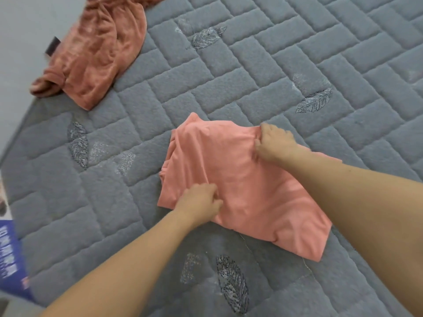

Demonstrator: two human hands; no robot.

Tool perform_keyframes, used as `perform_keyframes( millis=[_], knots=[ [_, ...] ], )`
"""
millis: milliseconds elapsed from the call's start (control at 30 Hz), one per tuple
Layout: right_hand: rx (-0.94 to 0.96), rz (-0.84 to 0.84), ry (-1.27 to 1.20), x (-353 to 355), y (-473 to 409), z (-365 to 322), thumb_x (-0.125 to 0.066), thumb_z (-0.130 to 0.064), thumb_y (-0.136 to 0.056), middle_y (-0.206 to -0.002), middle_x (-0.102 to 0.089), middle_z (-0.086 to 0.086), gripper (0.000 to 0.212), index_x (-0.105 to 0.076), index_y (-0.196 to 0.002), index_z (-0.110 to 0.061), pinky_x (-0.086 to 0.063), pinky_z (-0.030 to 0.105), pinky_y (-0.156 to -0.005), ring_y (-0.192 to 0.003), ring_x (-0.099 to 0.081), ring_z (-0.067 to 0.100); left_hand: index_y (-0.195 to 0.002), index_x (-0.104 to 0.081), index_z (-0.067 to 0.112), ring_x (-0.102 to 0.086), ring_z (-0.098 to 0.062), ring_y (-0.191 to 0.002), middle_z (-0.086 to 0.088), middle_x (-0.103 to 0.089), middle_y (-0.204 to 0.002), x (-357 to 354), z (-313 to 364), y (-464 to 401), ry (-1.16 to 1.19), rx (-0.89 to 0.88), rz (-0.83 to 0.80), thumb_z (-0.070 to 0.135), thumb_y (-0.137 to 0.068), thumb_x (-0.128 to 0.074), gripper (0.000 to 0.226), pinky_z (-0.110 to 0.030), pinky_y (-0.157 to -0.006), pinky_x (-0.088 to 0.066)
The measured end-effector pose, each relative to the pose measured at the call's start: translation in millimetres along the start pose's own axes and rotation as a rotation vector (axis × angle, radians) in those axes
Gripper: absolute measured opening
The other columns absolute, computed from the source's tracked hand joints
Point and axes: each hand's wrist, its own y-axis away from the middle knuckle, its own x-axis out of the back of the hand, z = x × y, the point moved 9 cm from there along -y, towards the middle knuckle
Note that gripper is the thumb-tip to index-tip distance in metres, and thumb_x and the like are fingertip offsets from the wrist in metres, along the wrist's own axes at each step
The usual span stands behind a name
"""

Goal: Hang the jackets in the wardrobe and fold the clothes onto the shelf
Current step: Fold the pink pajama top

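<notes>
A salmon-pink garment (240, 186) lies partly folded on the grey quilted bed cover (286, 65), in the middle of the view. My left hand (201, 202) pinches the cloth near its lower left edge, fingers curled into the fabric. My right hand (273, 143) grips the garment's far right corner, where the cloth bunches under the fingers. A second, darker orange fleecy garment (100, 51) lies crumpled at the bed's far left corner, apart from both hands.
The bed's left edge (20, 129) runs along a pale floor or wall. A blue printed box or bag (11, 259) stands beside the bed at the lower left. Embroidered leaf patterns dot the cover.
</notes>
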Motion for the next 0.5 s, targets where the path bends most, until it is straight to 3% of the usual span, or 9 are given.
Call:
perform_keyframes(
  millis=[67,167,233,367,500],
  knots=[
    [0.045,-0.009,-0.074,-3.1,-5.7,-21.3,-0.042,-0.044,-0.095,-0.140,-0.050,0.015,0.055,-0.037,-0.137,-0.009,-0.026,0.047,-0.110,-0.131,-0.045,0.031,-0.124,-0.050,0.020,-0.042,-0.030,-0.123,-0.004,-0.047,-0.131,38.4,-48.2,-0.5,0.134,0.264,0.272,0.046,-0.091,-0.058,0.043,-0.046,-0.099,-0.040],
    [0.092,-0.079,-0.099,-10.1,-16.9,-58.1,-0.042,-0.057,-0.093,-0.141,-0.051,0.011,0.069,-0.033,-0.142,-0.009,-0.022,0.049,-0.114,-0.133,-0.045,0.028,-0.133,-0.044,0.013,-0.039,-0.035,-0.129,-0.011,-0.040,-0.138,45.0,-109.9,3.6,0.276,0.555,0.309,0.052,-0.090,-0.058,0.060,-0.050,-0.103,-0.038],
    [0.111,-0.120,-0.110,-17.1,-23.1,-82.8,-0.043,-0.063,-0.090,-0.141,-0.051,0.010,0.074,-0.034,-0.143,-0.012,-0.023,0.050,-0.114,-0.133,-0.045,0.028,-0.123,-0.054,0.012,-0.048,-0.037,-0.122,-0.014,-0.046,-0.130,35.9,-123.2,0.1,0.243,0.544,0.241,0.047,-0.095,-0.051,0.045,-0.049,-0.102,-0.040],
    [0.112,-0.181,-0.132,-26.7,-33.2,-120.2,-0.049,-0.074,-0.083,-0.147,-0.042,0.011,0.087,-0.034,-0.145,-0.016,-0.030,0.049,-0.111,-0.136,-0.039,0.032,-0.071,-0.061,0.013,-0.057,-0.034,-0.099,-0.014,-0.054,-0.112,20.0,-136.9,11.8,0.481,0.464,0.230,0.026,-0.088,-0.050,0.024,-0.043,-0.088,-0.048],
    [0.115,-0.186,-0.120,-32.1,-40.8,-149.7,-0.056,-0.081,-0.073,-0.142,-0.040,0.015,0.096,-0.036,-0.143,-0.019,-0.033,0.047,-0.109,-0.134,-0.039,0.035,-0.085,-0.063,0.003,-0.058,-0.036,-0.098,-0.020,-0.064,-0.102,12.9,-173.7,32.7,0.563,0.564,0.254,0.014,-0.086,-0.054,0.014,-0.040,-0.077,-0.043]
  ],
)
